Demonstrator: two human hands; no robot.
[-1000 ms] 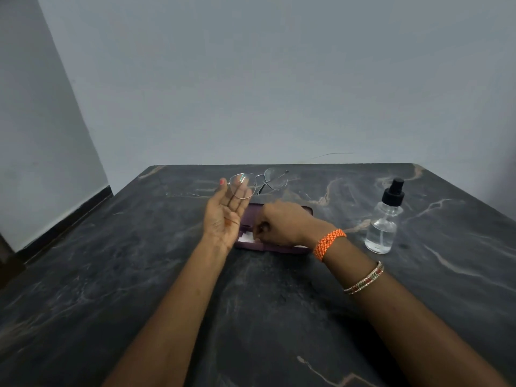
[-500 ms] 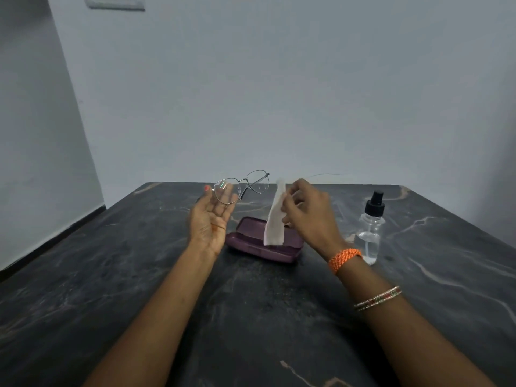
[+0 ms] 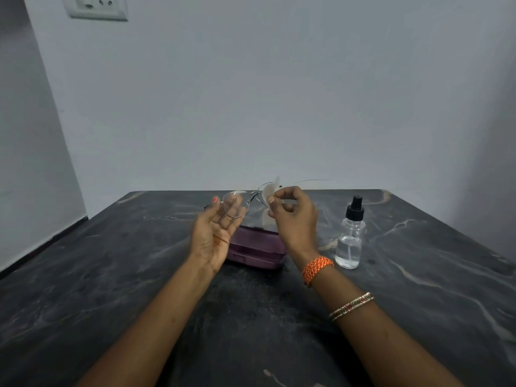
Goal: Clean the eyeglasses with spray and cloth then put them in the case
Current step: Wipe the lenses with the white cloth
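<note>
Left hand is raised above the table, palm up, fingers loosely curled; thumb and fingertips pinch the eyeglasses at the left lens/temple hinge. Exact contact point is hard to make out because the lens is clear and the fingers show through it. Eyeglasses are held in the air over the far side of the case, not touching it.

Right hand has fingers closed in a pinch on the white cloth, pressed against the right lens. Cloth is blurred and semi-transparent at the edge; its lower part hangs behind the hand, mostly hidden. Right temple arm shows only as a thin line against the wall.

Case is purple, lies on the table just behind both hands; its right end and the opening are covered by the right hand, so open or closed can't be told.

Spray bottle stands upright right of the case, apart from it, clear liquid, black nozzle.

1 wall socket top left, cut off by the frame edge.
</note>
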